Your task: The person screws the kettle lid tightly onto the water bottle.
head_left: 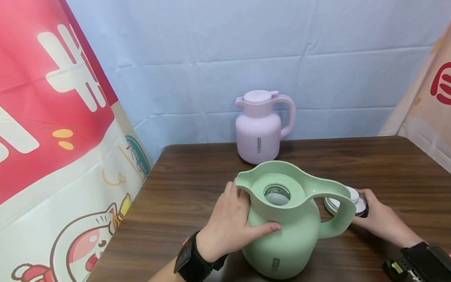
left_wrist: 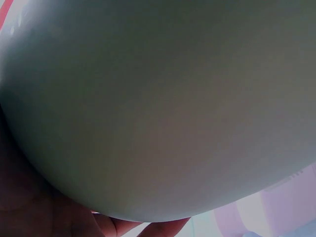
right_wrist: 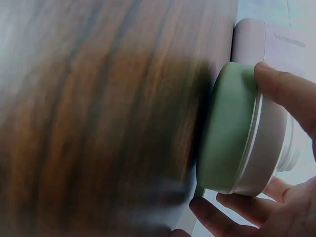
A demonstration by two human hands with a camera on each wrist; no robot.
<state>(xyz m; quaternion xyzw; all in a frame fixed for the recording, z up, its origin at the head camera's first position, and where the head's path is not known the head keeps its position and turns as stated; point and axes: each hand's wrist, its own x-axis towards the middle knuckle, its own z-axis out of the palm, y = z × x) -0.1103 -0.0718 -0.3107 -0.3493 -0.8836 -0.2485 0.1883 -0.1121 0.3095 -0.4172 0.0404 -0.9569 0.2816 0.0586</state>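
Observation:
A green jug (head_left: 282, 243) stands upright near the front of the table, its top uncovered and a round mouth (head_left: 277, 194) showing. My left hand (head_left: 230, 225) grips its left side, thumb across the front and fingers behind the neck. In the left wrist view the jug's body (left_wrist: 158, 108) fills most of the picture. To the right of the jug handle, my right hand (head_left: 377, 215) holds the jug's lid (right_wrist: 229, 128), green cap side toward the tabletop and pale stopper side up. Thumb and fingers lie around the lid's rim in the right wrist view.
A lilac jug (head_left: 258, 135) with its lid on stands at the table's back edge, behind the green one. Blue cloth (head_left: 197, 78) hangs behind the dark wooden table (head_left: 183, 188). Printed cloths hang at left (head_left: 81, 176) and right.

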